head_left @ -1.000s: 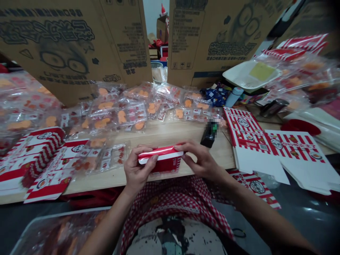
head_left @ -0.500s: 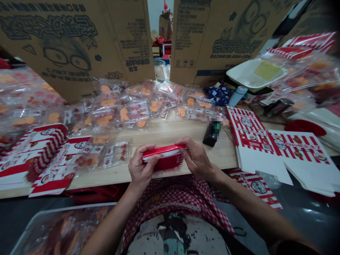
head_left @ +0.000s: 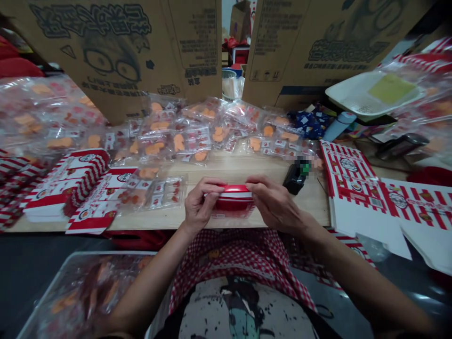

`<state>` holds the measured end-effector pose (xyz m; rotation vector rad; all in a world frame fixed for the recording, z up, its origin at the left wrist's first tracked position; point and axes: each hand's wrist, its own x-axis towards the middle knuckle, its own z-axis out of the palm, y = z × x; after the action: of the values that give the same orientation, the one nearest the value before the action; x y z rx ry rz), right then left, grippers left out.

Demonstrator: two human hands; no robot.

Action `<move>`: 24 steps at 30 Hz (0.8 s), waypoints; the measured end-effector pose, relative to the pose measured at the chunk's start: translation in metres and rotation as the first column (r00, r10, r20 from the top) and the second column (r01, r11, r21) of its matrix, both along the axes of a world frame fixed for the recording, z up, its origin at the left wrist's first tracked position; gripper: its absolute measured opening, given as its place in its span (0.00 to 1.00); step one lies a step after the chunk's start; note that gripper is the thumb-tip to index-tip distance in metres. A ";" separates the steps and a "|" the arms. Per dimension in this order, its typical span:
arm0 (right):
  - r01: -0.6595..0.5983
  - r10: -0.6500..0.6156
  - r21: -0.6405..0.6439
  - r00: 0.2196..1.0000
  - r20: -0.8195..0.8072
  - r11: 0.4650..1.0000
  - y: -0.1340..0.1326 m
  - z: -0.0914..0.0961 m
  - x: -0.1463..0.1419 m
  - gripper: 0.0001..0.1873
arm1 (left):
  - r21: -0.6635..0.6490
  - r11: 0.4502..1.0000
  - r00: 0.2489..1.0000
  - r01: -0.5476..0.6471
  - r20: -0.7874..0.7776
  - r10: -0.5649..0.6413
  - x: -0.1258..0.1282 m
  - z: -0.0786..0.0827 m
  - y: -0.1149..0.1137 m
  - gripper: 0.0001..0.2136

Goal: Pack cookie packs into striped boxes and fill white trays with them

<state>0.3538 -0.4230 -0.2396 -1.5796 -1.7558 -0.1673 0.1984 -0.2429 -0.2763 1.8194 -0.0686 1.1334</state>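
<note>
Both hands hold a red and white printed carton (head_left: 233, 202) just above the front edge of the wooden table (head_left: 226, 167). My left hand (head_left: 200, 203) pinches its upper left corner between thumb and fingers. At the upper right corner, my right hand (head_left: 273, 200) grips it the same way. The carton's red top edge faces up, with a white strip beneath it. Its contents, if any, are hidden. A black tape dispenser-like object (head_left: 295, 178), partly blurred out, stands just beyond my right hand. Clear packets (head_left: 167, 192) with orange and red pieces lie left of my left hand.
Flat striped cartons are stacked at left (head_left: 67, 183) and right (head_left: 353, 188). Many clear packets (head_left: 219, 127) line the back before tall cardboard boxes (head_left: 190, 47). A white basket (head_left: 367, 110) and a blue bottle (head_left: 341, 126) stand back right. A packet-filled tub (head_left: 70, 259) sits below left.
My hands have turned the carton more level and square to me, and the fingers have shifted along its top edge. The whole view has swung a little to the left.
</note>
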 end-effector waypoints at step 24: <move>-0.023 0.006 -0.122 0.991 -0.135 0.992 0.015 0.029 0.017 0.10 | 0.490 0.870 0.952 -0.048 -0.242 0.189 -0.002 0.047 0.001 0.10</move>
<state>0.3710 -0.4082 -0.2108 -1.6255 -1.6994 0.0548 0.1967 -0.2417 -0.2294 2.4491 -0.0738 0.9823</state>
